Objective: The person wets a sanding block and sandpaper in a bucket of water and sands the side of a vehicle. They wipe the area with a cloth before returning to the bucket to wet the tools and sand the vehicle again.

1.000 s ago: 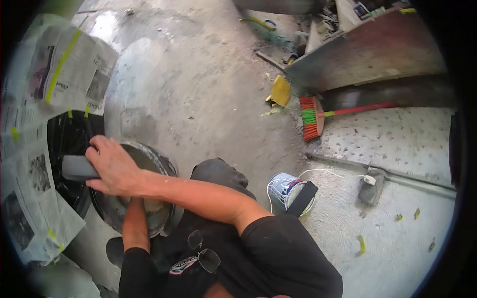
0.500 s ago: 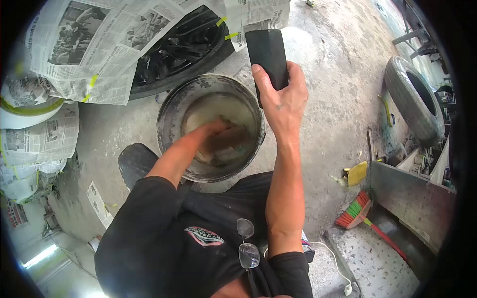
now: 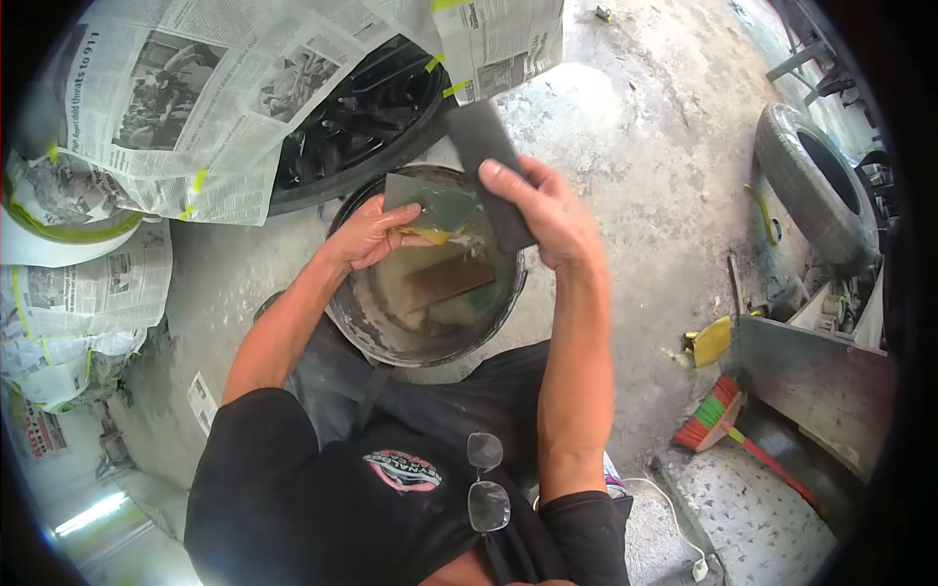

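My left hand (image 3: 369,232) is above the left part of a round black bucket (image 3: 344,305), pinching a thin wet grey-green sheet (image 3: 445,210) with a yellowish piece beneath it. My right hand (image 3: 555,210) grips a dark rectangular block (image 3: 489,161), which is tilted over the bucket's right rim. Murky water (image 3: 391,288) fills the lower bucket, and a brown block (image 3: 449,282) lies in it. Other pieces under the water are hard to make out.
Newspaper (image 3: 186,107) covers panels around a black wheel (image 3: 357,127) ahead. On the right are a tyre (image 3: 816,190), a yellow piece (image 3: 710,342), a broom (image 3: 710,414) and a metal bin (image 3: 811,381). Glasses (image 3: 489,503) hang from the shirt.
My left hand has come up out of the water with the sheet and yellowish piece. My right hand has moved slightly down, and its dark block now leans left over the bucket.
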Demonstrator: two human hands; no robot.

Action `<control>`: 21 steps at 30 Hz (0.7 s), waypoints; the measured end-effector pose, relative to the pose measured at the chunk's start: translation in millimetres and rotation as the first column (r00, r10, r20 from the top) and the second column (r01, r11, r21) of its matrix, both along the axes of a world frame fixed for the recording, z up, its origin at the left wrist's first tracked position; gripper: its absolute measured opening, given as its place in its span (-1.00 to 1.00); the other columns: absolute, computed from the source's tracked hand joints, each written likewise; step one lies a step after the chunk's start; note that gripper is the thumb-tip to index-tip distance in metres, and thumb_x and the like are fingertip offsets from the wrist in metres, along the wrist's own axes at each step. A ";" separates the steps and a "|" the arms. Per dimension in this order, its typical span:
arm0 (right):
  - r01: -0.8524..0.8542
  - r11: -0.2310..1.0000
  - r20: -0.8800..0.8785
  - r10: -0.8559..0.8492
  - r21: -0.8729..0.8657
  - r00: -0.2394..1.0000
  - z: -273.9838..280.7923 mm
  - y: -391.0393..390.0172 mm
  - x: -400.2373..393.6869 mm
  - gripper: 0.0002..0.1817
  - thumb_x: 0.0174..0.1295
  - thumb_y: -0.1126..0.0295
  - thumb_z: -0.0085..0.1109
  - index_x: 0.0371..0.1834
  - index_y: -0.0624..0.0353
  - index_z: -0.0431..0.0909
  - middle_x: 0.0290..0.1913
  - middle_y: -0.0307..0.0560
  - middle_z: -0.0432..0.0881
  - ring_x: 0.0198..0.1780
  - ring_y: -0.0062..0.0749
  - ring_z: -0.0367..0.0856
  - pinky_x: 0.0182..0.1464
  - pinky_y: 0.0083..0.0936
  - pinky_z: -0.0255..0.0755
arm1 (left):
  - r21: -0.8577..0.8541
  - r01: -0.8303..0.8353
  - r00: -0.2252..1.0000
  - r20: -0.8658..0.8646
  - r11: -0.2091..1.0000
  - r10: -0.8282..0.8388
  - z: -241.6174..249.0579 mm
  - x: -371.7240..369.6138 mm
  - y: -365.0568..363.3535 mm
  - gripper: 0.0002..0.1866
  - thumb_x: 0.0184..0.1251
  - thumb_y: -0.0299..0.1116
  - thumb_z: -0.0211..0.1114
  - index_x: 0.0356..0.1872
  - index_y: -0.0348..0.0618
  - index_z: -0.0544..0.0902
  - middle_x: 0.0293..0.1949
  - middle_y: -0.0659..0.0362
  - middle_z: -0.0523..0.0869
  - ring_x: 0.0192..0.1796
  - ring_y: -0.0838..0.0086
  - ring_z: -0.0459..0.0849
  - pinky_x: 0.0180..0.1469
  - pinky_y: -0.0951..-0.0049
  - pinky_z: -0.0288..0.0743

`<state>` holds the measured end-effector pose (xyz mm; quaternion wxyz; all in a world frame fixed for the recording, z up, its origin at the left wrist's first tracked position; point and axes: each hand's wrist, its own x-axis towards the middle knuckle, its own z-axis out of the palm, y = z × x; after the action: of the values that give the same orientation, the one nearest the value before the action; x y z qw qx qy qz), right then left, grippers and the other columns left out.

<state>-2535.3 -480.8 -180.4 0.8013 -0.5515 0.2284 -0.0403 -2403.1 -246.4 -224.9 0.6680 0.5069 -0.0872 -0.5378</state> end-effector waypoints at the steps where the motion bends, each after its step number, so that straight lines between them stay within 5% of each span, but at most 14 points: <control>1: -0.054 0.998 -0.023 0.055 0.024 0.998 2.7 2.8 -2.4 -0.29 0.17 -0.01 0.53 0.13 0.44 0.59 -0.03 -0.01 0.69 -0.02 -0.45 0.64 0.06 -0.52 0.50 | -0.062 -0.039 0.999 -0.026 0.997 0.038 2.9 -1.5 -3.7 -0.60 0.59 -0.40 0.21 0.36 -0.24 0.47 0.25 0.07 0.65 0.27 0.25 0.67 0.31 0.06 0.63; 5: -0.125 0.981 0.044 0.119 0.148 0.992 13.4 5.7 -7.6 -0.36 0.19 0.02 0.52 0.10 0.38 0.62 -0.09 -0.10 0.70 -0.10 -0.51 0.63 -0.01 -0.53 0.51 | -0.152 -0.138 0.987 -0.101 0.979 0.124 11.8 -8.9 -22.2 -0.67 0.60 -0.39 0.19 0.29 -0.20 0.53 0.25 0.09 0.66 0.27 0.27 0.67 0.32 0.07 0.62; 11: 0.016 0.996 0.063 -0.022 0.084 0.998 5.5 -4.2 -17.2 -0.46 0.23 0.08 0.50 0.03 0.35 0.65 -0.14 -0.13 0.71 -0.16 -0.54 0.64 -0.11 -0.53 0.53 | -0.092 -0.219 0.975 0.010 0.971 0.221 5.6 -28.1 -52.5 -0.72 0.60 -0.28 0.23 0.17 -0.17 0.62 0.10 0.14 0.75 0.14 0.31 0.74 0.16 0.18 0.69; 17: 0.266 0.956 0.071 -0.275 0.121 0.959 14.8 -35.1 -49.0 -0.53 0.29 0.11 0.44 -0.04 0.35 0.63 -0.27 -0.10 0.71 -0.40 -0.50 0.67 -0.35 -0.53 0.60 | -0.173 -0.093 0.989 -0.131 0.981 0.071 -41.1 -24.6 -46.8 -0.75 0.59 -0.21 0.24 0.06 -0.14 0.69 -0.03 0.14 0.78 0.03 0.41 0.76 0.03 0.29 0.67; 20: 0.277 0.951 0.087 -0.290 0.136 0.953 21.0 -35.6 -56.4 -0.53 0.31 0.10 0.42 -0.06 0.36 0.60 -0.30 -0.04 0.70 -0.43 -0.42 0.70 -0.38 -0.47 0.65 | 0.078 0.148 0.987 0.058 0.986 -0.152 -52.1 -25.9 -39.5 -0.73 0.61 -0.26 0.17 0.06 -0.22 0.67 -0.03 0.10 0.78 -0.01 0.37 0.77 0.03 0.33 0.68; 21: 0.270 0.953 0.090 -0.284 0.137 0.955 22.3 -34.0 -56.2 -0.53 0.31 0.10 0.42 -0.06 0.36 0.60 -0.30 -0.04 0.70 -0.43 -0.41 0.70 -0.38 -0.46 0.65 | 0.158 0.368 0.920 0.082 0.916 -0.383 -64.7 -29.8 -32.4 -0.72 0.59 -0.28 0.15 0.07 -0.26 0.66 -0.05 0.10 0.77 -0.05 0.38 0.77 0.02 0.35 0.68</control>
<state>-2591.6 -514.8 -158.1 0.8313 -0.4606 0.2619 -0.1680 -2432.8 -278.8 -289.5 0.5090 0.5553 -0.1820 -0.6319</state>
